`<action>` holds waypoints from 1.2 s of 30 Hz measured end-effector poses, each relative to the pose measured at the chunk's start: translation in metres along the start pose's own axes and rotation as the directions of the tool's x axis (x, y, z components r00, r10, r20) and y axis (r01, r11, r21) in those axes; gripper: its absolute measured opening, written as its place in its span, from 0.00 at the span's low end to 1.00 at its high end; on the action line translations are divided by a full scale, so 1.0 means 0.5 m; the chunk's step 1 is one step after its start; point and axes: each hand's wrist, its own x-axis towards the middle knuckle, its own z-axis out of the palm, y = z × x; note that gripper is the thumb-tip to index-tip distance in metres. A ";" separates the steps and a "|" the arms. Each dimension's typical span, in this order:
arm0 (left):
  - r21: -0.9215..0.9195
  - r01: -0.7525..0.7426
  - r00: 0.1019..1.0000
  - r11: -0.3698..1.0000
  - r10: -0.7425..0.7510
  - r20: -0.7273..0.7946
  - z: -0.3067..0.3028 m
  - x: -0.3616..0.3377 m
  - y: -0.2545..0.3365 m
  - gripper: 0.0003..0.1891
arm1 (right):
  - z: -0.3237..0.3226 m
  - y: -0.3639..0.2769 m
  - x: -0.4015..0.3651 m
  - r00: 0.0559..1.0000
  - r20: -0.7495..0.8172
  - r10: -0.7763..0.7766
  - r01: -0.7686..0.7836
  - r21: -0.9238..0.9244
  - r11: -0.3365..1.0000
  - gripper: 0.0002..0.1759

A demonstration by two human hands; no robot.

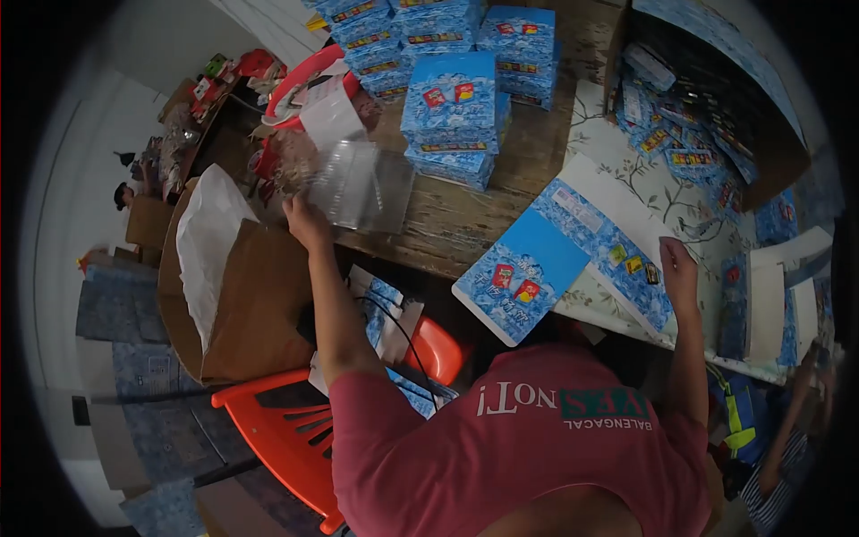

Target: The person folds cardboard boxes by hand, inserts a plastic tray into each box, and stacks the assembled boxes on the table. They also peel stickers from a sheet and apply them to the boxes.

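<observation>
My left hand (pixel 309 224) reaches over the table's left edge beside clear plastic trays (pixel 353 190). Its fingers are curled in, and I cannot tell what they hold. My right hand (pixel 679 271) is closed at the right edge of a flat, unfolded blue printed carton (pixel 523 273), with fingertips on its white flap. The carton slants across the front table edge before my chest, its printed side up. Stacked blue display boxes (pixel 449 103) stand on the wooden table (pixel 447 237) beyond the trays.
A large open cardboard box (pixel 255 309) with a white liner stands at the left by an orange plastic chair (pixel 286 430). At right, a tipped carton (pixel 777 170) holds many small blue packs (pixel 684 143). Another person's arm (pixel 787 430) shows at lower right.
</observation>
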 end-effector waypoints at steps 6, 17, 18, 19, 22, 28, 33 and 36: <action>-0.344 -0.194 0.976 0.919 0.216 0.024 0.036 -0.065 0.237 0.16 | 0.065 0.045 -0.005 1.000 -0.005 0.000 -0.002 -0.309 0.951 0.18; -0.446 0.458 0.457 0.769 0.227 0.860 0.248 -0.305 0.612 0.15 | 0.131 0.073 -0.026 0.973 -0.137 -0.184 0.097 -0.482 0.871 0.23; -0.386 0.769 0.302 0.509 0.244 0.922 0.231 -0.287 0.621 0.14 | 0.123 0.065 -0.020 0.980 -0.136 -0.142 0.082 -0.377 0.923 0.21; -0.398 0.762 0.310 0.511 0.252 0.917 0.211 -0.279 0.635 0.14 | 0.115 0.057 -0.007 0.978 -0.148 -0.147 0.082 -0.376 0.923 0.21; -0.540 0.832 0.470 0.128 0.355 0.808 0.108 -0.254 0.668 0.15 | 0.064 -0.032 0.032 0.988 -0.050 0.148 -0.144 0.064 0.987 0.20; -0.860 0.230 0.901 0.455 0.235 0.365 -0.044 -0.151 0.679 0.09 | 0.006 -0.160 0.105 0.810 0.578 0.099 -0.483 0.561 0.672 0.15; -0.705 -0.555 0.780 0.441 0.570 -0.258 -0.193 -0.034 0.757 0.13 | 0.000 -0.228 0.103 0.967 0.252 0.021 -0.248 0.930 0.270 0.07; -0.754 -0.546 0.601 0.365 0.797 -0.049 -0.136 -0.089 0.777 0.15 | 0.036 -0.100 0.051 0.943 0.244 0.227 -0.276 0.953 0.122 0.07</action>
